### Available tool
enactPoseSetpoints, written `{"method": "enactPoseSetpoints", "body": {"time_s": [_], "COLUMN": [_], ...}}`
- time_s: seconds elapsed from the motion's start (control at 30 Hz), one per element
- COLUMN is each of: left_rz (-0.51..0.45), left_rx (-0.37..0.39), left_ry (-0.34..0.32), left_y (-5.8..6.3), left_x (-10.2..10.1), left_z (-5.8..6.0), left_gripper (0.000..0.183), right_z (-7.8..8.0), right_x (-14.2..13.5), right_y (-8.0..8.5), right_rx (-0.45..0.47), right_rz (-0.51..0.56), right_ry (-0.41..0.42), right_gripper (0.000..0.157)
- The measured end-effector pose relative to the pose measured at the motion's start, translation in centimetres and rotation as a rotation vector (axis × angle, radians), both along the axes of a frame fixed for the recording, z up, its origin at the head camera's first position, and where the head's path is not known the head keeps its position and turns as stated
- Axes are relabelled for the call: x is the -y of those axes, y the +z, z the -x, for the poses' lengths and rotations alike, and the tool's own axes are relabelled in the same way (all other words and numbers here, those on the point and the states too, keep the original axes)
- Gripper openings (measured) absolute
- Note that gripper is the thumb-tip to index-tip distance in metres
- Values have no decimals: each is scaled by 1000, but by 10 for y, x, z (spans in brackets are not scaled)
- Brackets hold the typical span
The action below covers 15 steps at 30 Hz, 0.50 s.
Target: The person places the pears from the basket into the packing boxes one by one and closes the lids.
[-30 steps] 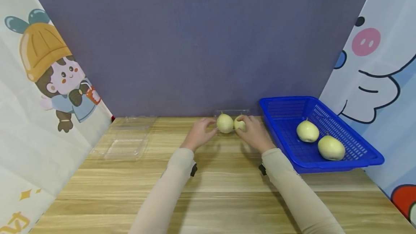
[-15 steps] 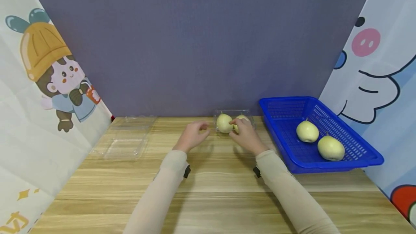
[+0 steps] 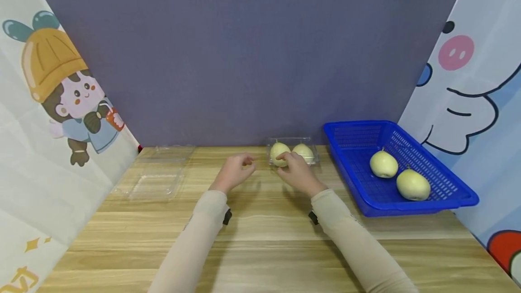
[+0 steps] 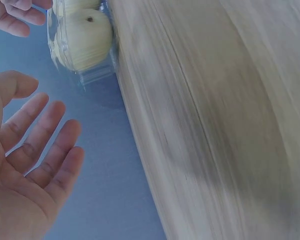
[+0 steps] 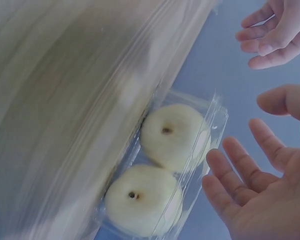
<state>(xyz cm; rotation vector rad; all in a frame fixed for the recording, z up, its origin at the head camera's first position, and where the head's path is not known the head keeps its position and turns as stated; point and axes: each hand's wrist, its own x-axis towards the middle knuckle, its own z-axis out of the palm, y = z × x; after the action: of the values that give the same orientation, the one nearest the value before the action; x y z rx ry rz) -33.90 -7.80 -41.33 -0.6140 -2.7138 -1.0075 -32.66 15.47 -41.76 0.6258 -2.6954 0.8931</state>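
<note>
Two pale yellow pears, the left pear (image 3: 279, 152) and the right pear (image 3: 304, 152), sit side by side in a clear plastic clamshell box (image 5: 216, 120) at the back of the table. My right hand (image 3: 298, 173), fingers loosely bent, hovers just in front of the box and hides part of the left pear in the head view. In the right wrist view that hand (image 5: 270, 185) is apart from the box and holds nothing. To the left of the box is my left hand (image 3: 234, 172); its relaxed fingers (image 4: 49, 155) hold nothing in the left wrist view.
A blue plastic basket (image 3: 354, 184) stands at the right with two more pears, one pear (image 3: 384, 164) behind the other pear (image 3: 413, 185). At the back left of the wooden table (image 3: 264, 248) lies another clear plastic box (image 3: 156, 180). A grey panel (image 3: 252, 58) rises behind the table.
Both hands have drawn left and slightly toward the front edge. My right hand has come off the right pear, which now shows fully. The box and pears stay in place.
</note>
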Motion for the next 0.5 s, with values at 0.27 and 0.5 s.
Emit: {"method": "enactPoseSetpoints", "body": {"time_s": [0.27, 0.5], "left_rz": [12, 53], "left_rx": [18, 41], "left_ry": [30, 47], "left_y": [0, 1], "left_x": [12, 24], "left_z": [-4, -8], "left_gripper": [30, 26], "right_z": [-4, -5], "right_x": [12, 23], "right_y": [-2, -6], "right_rx": [20, 28], "right_rz": [11, -26], "right_ry": [26, 26], "right_gripper": [36, 39]}}
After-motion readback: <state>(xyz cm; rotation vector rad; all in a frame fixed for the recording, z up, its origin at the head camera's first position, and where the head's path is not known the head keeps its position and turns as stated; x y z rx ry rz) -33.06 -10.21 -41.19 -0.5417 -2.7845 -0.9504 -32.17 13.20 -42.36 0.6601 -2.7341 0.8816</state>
